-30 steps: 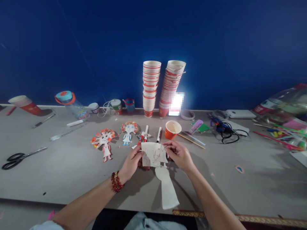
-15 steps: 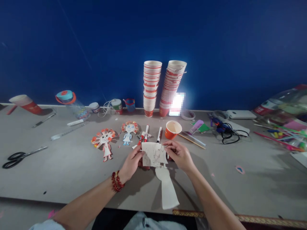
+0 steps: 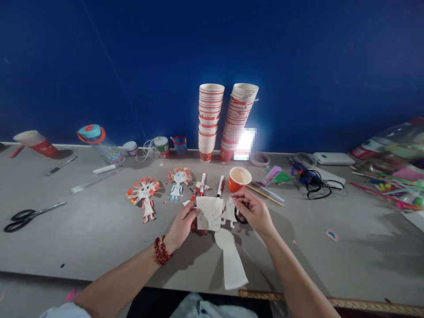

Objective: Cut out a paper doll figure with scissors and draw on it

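Observation:
My left hand (image 3: 181, 225) pinches a squarish piece of white paper (image 3: 209, 214) with faint pencil outlines. In my right hand (image 3: 253, 213) is a small paper doll cutout (image 3: 229, 213), gripped near its top edge, just right of that paper. Under the right fingers shows a black loop (image 3: 240, 215), partly hidden; I cannot tell what it belongs to. Below both hands, a plain flared paper piece (image 3: 233, 263) with a rounded top lies on the table. Two coloured paper dolls (image 3: 147, 207) with orange-red curled hair lie to the left.
An orange paper cup (image 3: 239, 179), markers (image 3: 220, 186) and wooden sticks (image 3: 267, 194) lie beyond my hands. Two tall cup stacks (image 3: 208, 119) stand by the blue wall. Scissors (image 3: 31, 217) lie at left, a glue gun (image 3: 304, 174) with its black cord at right.
My right hand has shifted slightly right, drawing the doll cutout away from the squarish paper. A gap now shows between them, and the black loop has come into view. The left hand stays put.

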Motion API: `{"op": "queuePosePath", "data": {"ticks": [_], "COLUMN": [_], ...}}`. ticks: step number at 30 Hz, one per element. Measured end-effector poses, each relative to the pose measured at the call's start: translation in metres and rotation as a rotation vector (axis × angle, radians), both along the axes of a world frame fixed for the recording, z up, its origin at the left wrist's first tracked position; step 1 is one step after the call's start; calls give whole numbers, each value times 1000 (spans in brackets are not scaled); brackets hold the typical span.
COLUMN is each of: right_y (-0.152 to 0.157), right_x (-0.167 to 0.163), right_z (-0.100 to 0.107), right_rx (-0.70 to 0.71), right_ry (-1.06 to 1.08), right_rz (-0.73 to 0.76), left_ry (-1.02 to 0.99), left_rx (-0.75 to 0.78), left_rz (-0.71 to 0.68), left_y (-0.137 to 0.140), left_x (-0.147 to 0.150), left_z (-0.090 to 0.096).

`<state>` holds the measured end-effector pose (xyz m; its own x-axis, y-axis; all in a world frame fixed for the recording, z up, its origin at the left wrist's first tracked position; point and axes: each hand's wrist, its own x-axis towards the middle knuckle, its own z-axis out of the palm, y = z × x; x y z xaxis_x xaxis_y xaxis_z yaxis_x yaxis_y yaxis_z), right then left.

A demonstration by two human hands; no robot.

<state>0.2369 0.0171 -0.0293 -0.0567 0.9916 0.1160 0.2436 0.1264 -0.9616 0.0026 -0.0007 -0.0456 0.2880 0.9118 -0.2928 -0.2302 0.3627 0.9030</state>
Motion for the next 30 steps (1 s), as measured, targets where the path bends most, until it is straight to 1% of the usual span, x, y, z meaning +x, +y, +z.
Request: {"op": "queuePosePath", "data": {"ticks": [5, 21, 30], "right_y": [-1, -2, -3], "right_x": [-2, -4, -4], "right_z": [-4, -3, -3], "right_rx": [-8, -10, -17], "right_ry": [-34, -31, -12], "right_rz": [43, 48, 45], "left_ry": [2, 45, 49], "left_rx": [-12, 10, 9], "left_rz": [10, 3, -1], "left_y": [0, 0, 0], "left_x": [0, 2, 2], "left_z": [-1, 6, 4]}}
